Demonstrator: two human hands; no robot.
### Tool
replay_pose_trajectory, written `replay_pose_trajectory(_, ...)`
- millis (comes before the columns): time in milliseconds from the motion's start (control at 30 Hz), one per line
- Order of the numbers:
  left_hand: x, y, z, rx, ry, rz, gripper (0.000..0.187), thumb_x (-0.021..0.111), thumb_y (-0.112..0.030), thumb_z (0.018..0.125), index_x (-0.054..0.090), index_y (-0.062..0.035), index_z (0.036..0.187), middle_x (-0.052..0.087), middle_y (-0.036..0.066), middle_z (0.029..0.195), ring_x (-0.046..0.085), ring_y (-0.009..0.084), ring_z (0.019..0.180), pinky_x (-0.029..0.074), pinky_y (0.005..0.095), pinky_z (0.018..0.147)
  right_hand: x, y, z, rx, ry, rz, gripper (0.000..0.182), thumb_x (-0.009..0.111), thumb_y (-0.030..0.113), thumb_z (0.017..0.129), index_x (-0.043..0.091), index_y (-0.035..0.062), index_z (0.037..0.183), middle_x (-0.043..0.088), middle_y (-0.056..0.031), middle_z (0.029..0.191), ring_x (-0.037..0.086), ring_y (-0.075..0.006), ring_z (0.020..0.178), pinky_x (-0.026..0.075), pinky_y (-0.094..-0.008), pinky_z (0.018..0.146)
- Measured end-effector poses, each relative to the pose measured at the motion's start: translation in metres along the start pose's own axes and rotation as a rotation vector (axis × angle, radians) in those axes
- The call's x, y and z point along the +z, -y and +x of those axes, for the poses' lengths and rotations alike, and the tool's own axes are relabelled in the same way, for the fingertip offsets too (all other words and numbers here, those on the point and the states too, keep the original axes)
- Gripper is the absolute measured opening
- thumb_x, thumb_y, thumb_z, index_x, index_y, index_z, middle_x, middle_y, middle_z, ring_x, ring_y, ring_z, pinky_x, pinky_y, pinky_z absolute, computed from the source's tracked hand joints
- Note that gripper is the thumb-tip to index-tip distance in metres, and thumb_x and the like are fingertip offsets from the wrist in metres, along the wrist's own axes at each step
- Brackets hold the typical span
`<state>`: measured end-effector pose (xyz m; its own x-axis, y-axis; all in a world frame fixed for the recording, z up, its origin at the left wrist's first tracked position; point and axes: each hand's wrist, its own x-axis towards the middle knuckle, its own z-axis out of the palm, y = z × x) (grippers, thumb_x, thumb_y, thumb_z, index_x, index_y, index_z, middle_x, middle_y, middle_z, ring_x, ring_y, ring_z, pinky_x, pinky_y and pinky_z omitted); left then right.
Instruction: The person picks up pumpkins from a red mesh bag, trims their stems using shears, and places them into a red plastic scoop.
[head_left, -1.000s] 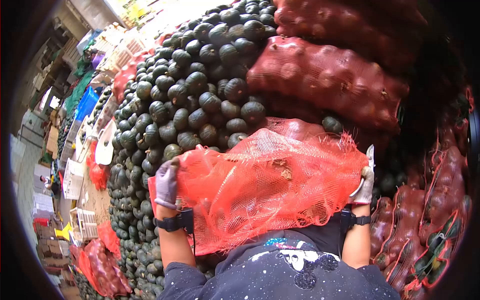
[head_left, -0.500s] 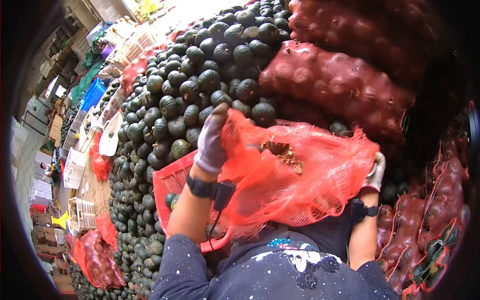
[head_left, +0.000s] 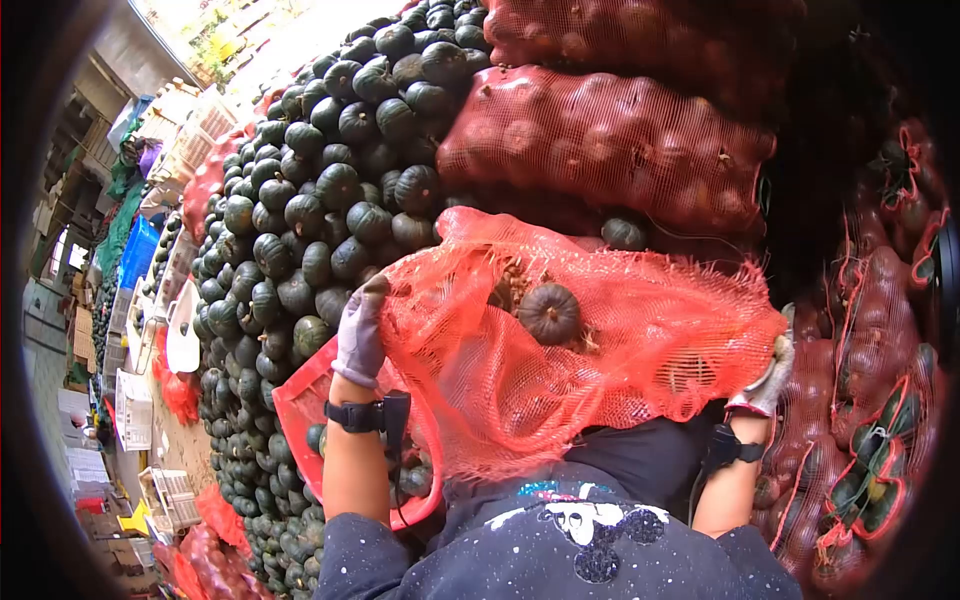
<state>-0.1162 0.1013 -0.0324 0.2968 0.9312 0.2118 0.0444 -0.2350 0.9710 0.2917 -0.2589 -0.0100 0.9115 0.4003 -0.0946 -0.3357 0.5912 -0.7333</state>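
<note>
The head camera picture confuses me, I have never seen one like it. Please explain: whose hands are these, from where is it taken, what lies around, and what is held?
The picture comes from one camera worn on a person's head, looking forward and down, so the round dark border is the wide lens. The two gloved hands are that person's own. The left hand and the right hand each have a shut grip on an edge of the orange-red plastic mesh net sack, stretched between them. One dark green round squash lies in the sack. Ahead is a big heap of dark green squashes, and beside it lie filled dark red net sacks. Below the left arm sits a red plastic basket with a few squashes inside.
</note>
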Motion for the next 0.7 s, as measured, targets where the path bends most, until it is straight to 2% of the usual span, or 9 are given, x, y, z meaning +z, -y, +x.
replay_pose_trajectory(100,-0.006,0.015,0.015,-0.116,0.016,-0.118,0.038,0.062,-0.033,0.102,0.067,-0.0003,0.122,0.069,-0.002,0.1,0.057,0.006,0.086,0.047,0.0224,0.079,-0.01,-0.015,0.002,0.04,-0.013,0.013,0.069,0.051,0.017,0.091,0.034,0.0191,0.158,0.046,-0.0096,0.152,0.048,-0.0298,0.135,0.04,-0.0463,0.114)
replay_pose_trajectory(133,-0.008,0.002,0.024,-0.172,0.039,0.043,0.044,0.064,-0.038,0.101,0.067,0.0003,0.122,0.068,-0.004,0.099,0.058,0.0064,0.088,0.046,0.0231,0.08,-0.005,-0.019,0.001,0.041,-0.028,0.014,0.07,0.051,0.016,0.091,0.034,0.0191,0.158,0.046,-0.0094,0.153,0.048,-0.0297,0.135,0.04,-0.0463,0.115)
replay_pose_trajectory(267,-0.016,0.001,0.067,-0.14,0.089,0.469,0.046,0.073,-0.037,0.09,0.068,-0.0064,0.124,0.074,0.014,0.109,0.069,0.0185,0.101,0.052,0.0337,0.087,-0.025,-0.042,0.011,0.034,-0.011,-0.041,0.073,0.054,0.018,0.088,0.033,0.0174,0.159,0.042,-0.0086,0.156,0.044,-0.0295,0.138,0.037,-0.0463,0.117)
replay_pose_trajectory(367,-0.003,-0.03,0.068,0.032,-0.032,0.726,0.05,0.075,-0.036,0.087,0.065,-0.0097,0.129,0.071,0.015,0.117,0.07,0.0253,0.103,0.052,0.0365,0.09,-0.031,-0.058,0.003,0.081,-0.043,-0.044,0.074,0.052,0.017,0.088,0.031,0.0185,0.159,0.044,-0.0104,0.154,0.044,-0.0311,0.139,0.036,-0.0474,0.117)
replay_pose_trajectory(400,-0.009,0.0,0.075,0.12,-0.098,0.642,0.054,0.076,-0.032,0.084,0.062,-0.012,0.132,0.07,0.015,0.116,0.068,0.0305,0.101,0.052,0.0401,0.092,-0.02,-0.057,-0.001,0.083,-0.041,-0.039,0.074,0.051,0.016,0.088,0.032,0.0207,0.159,0.045,-0.011,0.153,0.046,-0.0319,0.137,0.038,-0.0479,0.116)
replay_pose_trajectory(500,0.033,-0.067,0.056,0.476,-0.337,1.106,0.052,0.076,-0.027,0.083,0.062,-0.0137,0.131,0.07,0.012,0.109,0.067,0.0319,0.097,0.052,0.0426,0.09,-0.005,-0.05,-0.005,0.126,-0.039,-0.025,0.073,0.048,0.013,0.088,0.032,0.0252,0.159,0.047,-0.0123,0.151,0.05,-0.0334,0.133,0.042,-0.0486,0.113)
replay_pose_trajectory(567,0.067,-0.103,0.053,0.897,-0.413,0.922,0.044,0.075,-0.022,0.081,0.065,-0.0149,0.123,0.069,0.011,0.103,0.066,0.0346,0.092,0.053,0.0458,0.087,-0.01,-0.052,-0.003,0.149,-0.01,-0.032,0.072,0.048,0.015,0.09,0.032,0.0249,0.159,0.049,-0.0116,0.15,0.052,-0.0326,0.131,0.043,-0.048,0.112)
replay_pose_trajectory(633,0.091,-0.106,0.032,0.889,0.002,0.706,0.033,0.074,-0.018,0.082,0.066,-0.011,0.114,0.069,0.012,0.105,0.066,0.0355,0.094,0.052,0.0476,0.087,-0.019,-0.053,0.001,0.163,0.049,-0.054,0.07,0.049,0.02,0.093,0.029,0.022,0.16,0.049,-0.0092,0.151,0.053,-0.0303,0.131,0.042,-0.0465,0.113)
replay_pose_trajectory(700,0.118,-0.082,0.028,0.541,0.594,0.52,0.024,0.067,-0.013,0.089,0.068,-0.0093,0.113,0.072,0.012,0.105,0.068,0.0363,0.098,0.053,0.0461,0.09,-0.024,-0.055,0.003,0.172,0.015,-0.056,0.067,0.048,0.021,0.094,0.031,0.0218,0.159,0.049,-0.0091,0.15,0.053,-0.0306,0.13,0.041,-0.0468,0.113)
